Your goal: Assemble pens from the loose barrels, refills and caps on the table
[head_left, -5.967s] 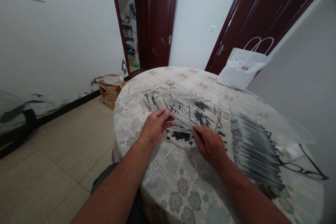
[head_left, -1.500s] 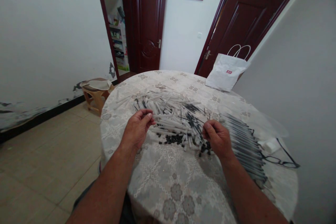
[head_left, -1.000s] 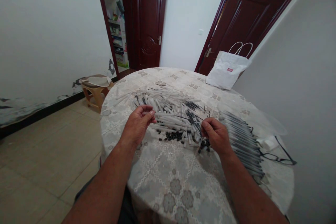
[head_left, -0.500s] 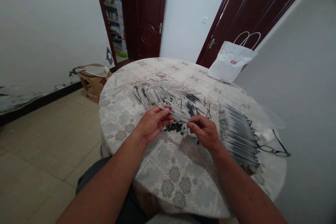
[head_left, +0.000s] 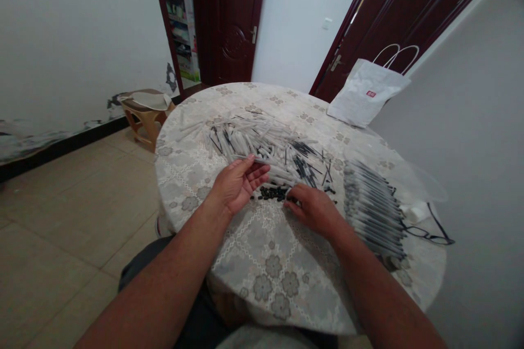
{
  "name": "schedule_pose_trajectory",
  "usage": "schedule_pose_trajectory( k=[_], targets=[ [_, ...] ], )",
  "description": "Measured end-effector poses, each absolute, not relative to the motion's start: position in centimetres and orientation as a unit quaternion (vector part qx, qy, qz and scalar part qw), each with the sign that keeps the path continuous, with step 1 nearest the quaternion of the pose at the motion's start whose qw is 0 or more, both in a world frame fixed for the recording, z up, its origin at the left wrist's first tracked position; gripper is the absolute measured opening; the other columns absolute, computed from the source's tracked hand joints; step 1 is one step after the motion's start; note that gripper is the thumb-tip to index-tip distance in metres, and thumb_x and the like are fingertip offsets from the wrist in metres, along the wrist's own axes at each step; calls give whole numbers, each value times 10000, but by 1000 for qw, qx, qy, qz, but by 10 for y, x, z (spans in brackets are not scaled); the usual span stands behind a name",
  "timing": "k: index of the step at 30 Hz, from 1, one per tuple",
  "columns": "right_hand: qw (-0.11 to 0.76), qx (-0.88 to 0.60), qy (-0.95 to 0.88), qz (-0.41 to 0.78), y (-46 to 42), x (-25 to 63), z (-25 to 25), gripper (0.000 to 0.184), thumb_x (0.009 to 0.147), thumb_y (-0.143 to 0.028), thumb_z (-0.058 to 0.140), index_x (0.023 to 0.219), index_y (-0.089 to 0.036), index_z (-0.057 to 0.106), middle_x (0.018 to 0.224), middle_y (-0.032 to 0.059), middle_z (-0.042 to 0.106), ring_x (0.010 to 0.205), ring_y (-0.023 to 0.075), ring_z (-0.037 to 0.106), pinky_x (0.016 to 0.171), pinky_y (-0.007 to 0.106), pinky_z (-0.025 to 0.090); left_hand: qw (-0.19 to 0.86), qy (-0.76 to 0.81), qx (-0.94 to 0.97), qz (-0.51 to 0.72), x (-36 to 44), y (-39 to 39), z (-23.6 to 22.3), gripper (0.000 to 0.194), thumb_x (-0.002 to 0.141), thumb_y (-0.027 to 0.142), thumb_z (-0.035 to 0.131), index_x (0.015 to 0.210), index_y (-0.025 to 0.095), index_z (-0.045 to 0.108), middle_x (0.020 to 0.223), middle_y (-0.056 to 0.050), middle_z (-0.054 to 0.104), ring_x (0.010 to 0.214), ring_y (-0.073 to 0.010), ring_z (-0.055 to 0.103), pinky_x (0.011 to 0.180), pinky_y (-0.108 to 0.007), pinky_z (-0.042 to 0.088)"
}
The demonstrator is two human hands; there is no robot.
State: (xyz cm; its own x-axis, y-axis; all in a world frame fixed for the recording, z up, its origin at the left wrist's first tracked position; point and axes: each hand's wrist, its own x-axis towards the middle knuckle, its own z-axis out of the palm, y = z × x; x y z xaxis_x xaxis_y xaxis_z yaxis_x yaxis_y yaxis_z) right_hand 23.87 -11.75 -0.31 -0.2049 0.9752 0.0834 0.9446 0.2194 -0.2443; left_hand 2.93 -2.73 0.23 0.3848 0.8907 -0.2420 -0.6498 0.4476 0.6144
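Observation:
My left hand [head_left: 239, 182] pinches a pale pen barrel [head_left: 273, 166] between thumb and forefinger, its other fingers loosely curled. The barrel points rightward above the table. My right hand [head_left: 309, 204] is down at the small black caps [head_left: 272, 193], its fingertips together among them; whether it grips one is hidden. Beyond my hands lies a loose heap of whitish pen barrels [head_left: 241, 142]. Thin black refills [head_left: 305, 169] are scattered at the heap's right side. To the right of my right hand, many assembled-looking pens [head_left: 374, 207] lie side by side in a row.
A patterned cloth covers the round table [head_left: 272, 294]. Eyeglasses [head_left: 429, 235] rest by the right edge, near a clear plastic sheet. At the back right stands a white paper bag [head_left: 368, 92]. A wooden stool [head_left: 145, 117] is on the floor at the left.
My right hand has left the barrel's right end and moved down to the black caps. My left hand keeps the barrel and has shifted slightly. The view has tilted a little.

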Motion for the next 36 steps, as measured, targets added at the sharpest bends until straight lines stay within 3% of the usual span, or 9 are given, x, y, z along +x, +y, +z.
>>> schedule_pose_trajectory(
  k=[3, 8, 16, 25, 28, 31, 33, 36],
  targets=[
    [-8, -647, -762, 15, -118, 228, 0, 187, 986, -340, 557, 966, -219, 698, 1001, 56, 680, 838, 179, 653, 697, 256, 421, 794, 284, 206, 497, 29, -26, 1, 104, 881, 183, 722, 875, 132, 632, 838, -72, 749, 786, -184, 755, 678, -281, 622],
    [-83, -650, -755, -15, -119, 212, 1, 208, 1021, -320, 496, 1006, -226, 682, 1045, 69, 679, 897, 203, 679, 709, 268, 444, 785, 287, 224, 501, 30, -29, -1, 143, 842, 159, 762, 898, 134, 632, 884, -81, 751, 849, -192, 753, 719, -285, 618],
    [-117, -636, -762, -38, -120, 210, -3, 197, 1027, -248, 467, 1020, -238, 663, 1031, 64, 670, 830, 198, 698, 633, 261, 434, 768, 289, 263, 508, 31, -30, -4, 227, 799, 181, 809, 941, 149, 634, 891, -71, 746, 804, -174, 746, 712, -280, 613],
    [-90, -644, -759, -39, -119, 217, -12, 188, 1004, -190, 450, 1021, -210, 636, 1020, 74, 670, 816, 207, 695, 614, 265, 423, 767, 291, 261, 510, 33, -32, -5, 203, 837, 189, 777, 962, 145, 623, 885, -75, 737, 805, -179, 745, 693, -284, 617],
    [17, -639, -769, -8, -119, 220, -13, 138, 965, -189, 493, 982, -190, 630, 1013, 87, 670, 820, 197, 669, 671, 277, 450, 769, 291, 257, 508, 33, -32, -5, 165, 870, 196, 744, 946, 142, 608, 897, -85, 739, 812, -187, 749, 674, -285, 619],
    [259, -638, -722, 71, -117, 225, -13, 136, 944, -263, 551, 1027, -191, 631, 928, 63, 671, 800, 184, 639, 720, 287, 476, 776, 289, 260, 496, 32, -33, -3, 146, 884, 197, 727, 923, 138, 599, 903, -92, 742, 824, -195, 755, 665, -282, 621],
    [419, -641, -623, 157, -115, 227, -15, 211, 937, -350, 588, 1071, -194, 632, 812, 25, 656, 686, 162, 602, 636, 271, 473, 785, 287, 270, 479, 33, -35, -1, 141, 886, 193, 726, 919, 135, 602, 905, -97, 744, 823, -198, 757, 664, -282, 623],
    [561, -602, -476, 311, -109, 228, -20, 280, 913, -450, 639, 1059, -212, 622, 684, -29, 615, 517, 120, 512, 460, 225, 391, 797, 279, 293, 448, 35, -38, 1, 119, 895, 187, 712, 930, 125, 616, 921, -112, 749, 818, -197, 755, 661, -278, 624]
  ],
)
